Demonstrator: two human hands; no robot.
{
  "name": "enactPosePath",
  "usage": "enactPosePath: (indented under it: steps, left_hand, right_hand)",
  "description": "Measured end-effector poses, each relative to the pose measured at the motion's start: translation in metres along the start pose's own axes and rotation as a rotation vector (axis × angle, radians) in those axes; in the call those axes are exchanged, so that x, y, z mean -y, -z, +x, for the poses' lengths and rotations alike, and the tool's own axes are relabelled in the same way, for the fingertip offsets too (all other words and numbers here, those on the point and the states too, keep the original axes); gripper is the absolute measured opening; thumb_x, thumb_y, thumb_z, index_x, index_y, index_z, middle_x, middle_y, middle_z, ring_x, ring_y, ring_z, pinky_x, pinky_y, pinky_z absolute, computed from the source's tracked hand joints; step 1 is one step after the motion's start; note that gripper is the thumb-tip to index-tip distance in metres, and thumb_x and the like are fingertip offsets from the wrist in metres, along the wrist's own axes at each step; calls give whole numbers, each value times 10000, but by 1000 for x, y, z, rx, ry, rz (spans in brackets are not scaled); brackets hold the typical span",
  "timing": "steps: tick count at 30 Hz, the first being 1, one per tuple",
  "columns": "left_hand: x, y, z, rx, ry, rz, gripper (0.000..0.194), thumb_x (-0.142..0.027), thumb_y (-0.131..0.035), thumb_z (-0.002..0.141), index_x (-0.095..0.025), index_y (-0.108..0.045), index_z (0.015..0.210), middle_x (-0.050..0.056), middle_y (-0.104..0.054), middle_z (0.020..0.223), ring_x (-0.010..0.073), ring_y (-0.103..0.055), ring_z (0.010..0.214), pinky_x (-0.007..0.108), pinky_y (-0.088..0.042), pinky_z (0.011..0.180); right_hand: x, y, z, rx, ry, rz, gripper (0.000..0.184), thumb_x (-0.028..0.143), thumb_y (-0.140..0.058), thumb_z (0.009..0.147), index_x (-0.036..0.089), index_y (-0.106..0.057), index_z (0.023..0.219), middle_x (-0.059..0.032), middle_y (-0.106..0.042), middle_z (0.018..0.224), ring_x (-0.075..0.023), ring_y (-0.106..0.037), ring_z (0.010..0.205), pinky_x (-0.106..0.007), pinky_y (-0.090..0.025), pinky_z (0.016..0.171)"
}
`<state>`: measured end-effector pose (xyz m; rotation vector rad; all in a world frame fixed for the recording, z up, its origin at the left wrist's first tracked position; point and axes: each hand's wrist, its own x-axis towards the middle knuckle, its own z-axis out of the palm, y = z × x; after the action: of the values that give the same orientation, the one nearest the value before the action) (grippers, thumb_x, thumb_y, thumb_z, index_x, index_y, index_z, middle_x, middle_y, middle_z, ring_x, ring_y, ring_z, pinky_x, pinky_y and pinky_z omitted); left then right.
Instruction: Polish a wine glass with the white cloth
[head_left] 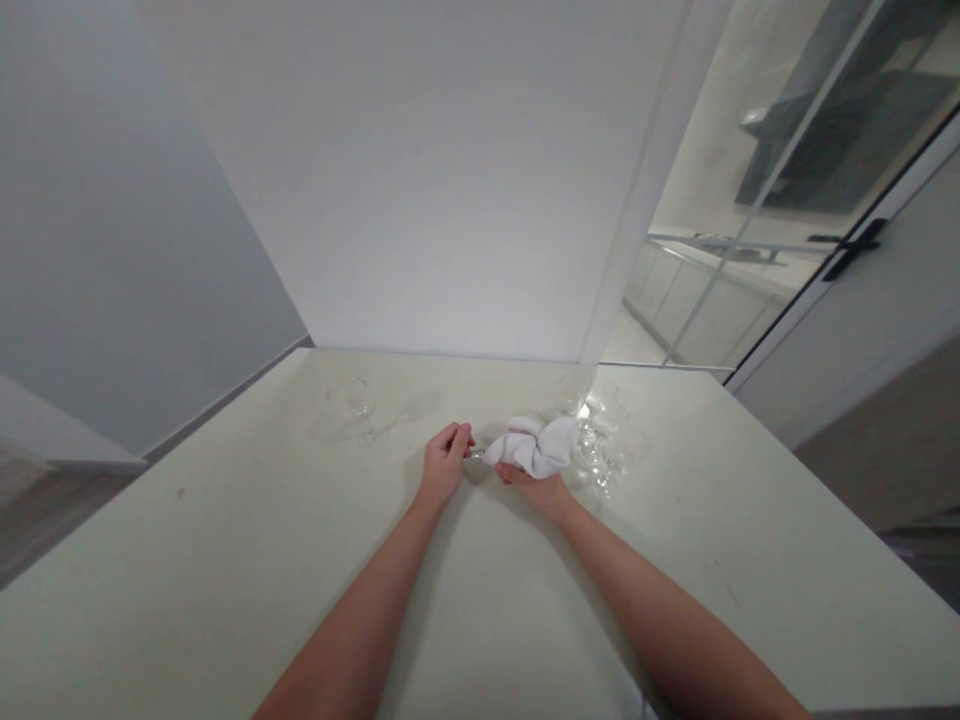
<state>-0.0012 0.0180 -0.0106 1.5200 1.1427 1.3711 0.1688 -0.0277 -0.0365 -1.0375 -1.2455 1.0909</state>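
Note:
My left hand (445,456) is closed around one end of a clear stemmed glass (475,454), and a short length of its stem shows between my hands. The rest of that glass is hidden by a bunched white cloth (541,448). My right hand (534,484) grips the cloth from below and from the right, with its fingers partly covered. Just beyond the cloth on the right stand several clear stemmed glasses (600,430), close together and overlapping in view. To the left of my left hand is another clear glass (352,400), apart from that group.
All of this is on a pale table (225,560) whose far edge meets a white wall panel (450,200). A glazed door or window (705,280) with a black handle (855,248) is at the right. A grey wall (112,220) rises on the left.

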Motion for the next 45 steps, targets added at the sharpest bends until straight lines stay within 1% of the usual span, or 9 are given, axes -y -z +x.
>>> enactPosePath:
  steps: [2, 9, 13, 17, 22, 26, 30, 36, 45]
  left_hand:
    - [1, -1, 1, 13, 1, -5, 427, -530, -502, 884, -187, -560, 638, -22, -480, 519, 110, -441, 485, 225, -323, 453]
    - [5, -2, 2, 37, 37, -51, 446, -552, -499, 885, -185, -560, 640, -28, -457, 511, 105, -420, 475, 224, -301, 446]
    - [5, -4, 1, 39, 60, -60, 464, -580, -514, 867, -181, -562, 636, -30, -451, 513, 97, -392, 458, 222, -279, 430]
    - [2, -4, 3, 0, 176, -136, 493, -624, -540, 829, -171, -572, 637, -31, -449, 502, 83, -364, 426, 216, -249, 405]
    - [-1, -2, 6, -25, 336, -266, 524, -669, -576, 781, -160, -578, 654, -35, -445, 482, 65, -337, 387, 201, -216, 381]
    - [-1, -3, 6, -6, 316, -261, 524, -674, -599, 758, -162, -578, 650, -39, -444, 483, 62, -340, 386, 194, -215, 377]
    - [2, -4, 5, 26, 244, -169, 520, -668, -585, 768, -166, -584, 633, -42, -433, 471, 68, -341, 387, 200, -228, 379]
    - [4, -4, 5, 57, 220, -124, 505, -651, -539, 805, -175, -585, 641, -42, -450, 464, 76, -334, 378, 218, -235, 386]
    - [3, -4, 4, 70, 219, -106, 517, -671, -539, 800, -178, -586, 652, -45, -461, 470, 82, -345, 384, 228, -248, 405]
  right_hand:
    - [2, 1, 1, 18, -45, 1, 472, 518, -802, 679, 201, -627, 982, -2, -638, 703, -148, -566, 580, -309, -540, 575]
    - [15, 1, 1, -101, -216, 33, 709, 803, -642, 658, 158, -639, 951, -27, -632, 569, -169, -569, 443, -300, -505, 432]
    - [17, 2, 2, -134, -278, 53, 759, 865, -559, 662, 143, -636, 883, -41, -606, 476, -174, -544, 381, -292, -468, 391]
    - [19, 2, 1, -118, -231, 117, 764, 830, -552, 715, 121, -658, 979, -60, -644, 540, -185, -599, 436, -299, -507, 431]
    - [23, 2, 0, -67, -173, 195, 731, 745, -669, 699, 137, -637, 1104, -89, -727, 747, -223, -688, 563, -335, -582, 522]
    - [19, 4, 1, -42, -167, 192, 622, 702, -670, 727, 152, -659, 1018, -80, -718, 751, -204, -670, 551, -323, -574, 508]
    - [15, 4, 1, 24, -157, 116, 487, 579, -770, 680, 190, -656, 949, -29, -697, 753, -165, -632, 549, -295, -562, 512]
    - [18, 2, 1, -26, -245, 89, 525, 657, -710, 699, 196, -632, 937, -47, -681, 743, -187, -635, 541, -320, -552, 491]
    - [21, 1, 0, -55, -256, 66, 533, 694, -683, 693, 210, -622, 908, -55, -668, 745, -205, -632, 583, -355, -563, 537]
